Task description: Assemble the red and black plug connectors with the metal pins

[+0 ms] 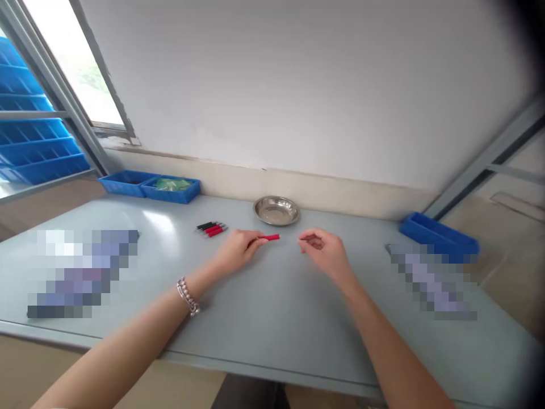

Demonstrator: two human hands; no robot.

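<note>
My left hand [243, 248] pinches a short red pen-like stick [272, 237], whose free end points right. A little to the right, my right hand [324, 250] has its thumb and fingertips drawn together in a pinch. Whatever sits between those fingertips is too small to make out. Left of my hands, several similar sticks lie side by side on the table: black ones [206, 225] behind red ones [214, 231], with thin metal-looking ends. A round, shallow metal dish [276, 211] stands just beyond both hands.
Two blue bins [128, 184] sit at the back left, one holding green plastic [171, 184]. Another blue bin [438, 236] is at the right edge. Blurred-out flat items lie left [85, 275] and right [432, 284] on the grey table [264, 324]. A wall rises behind.
</note>
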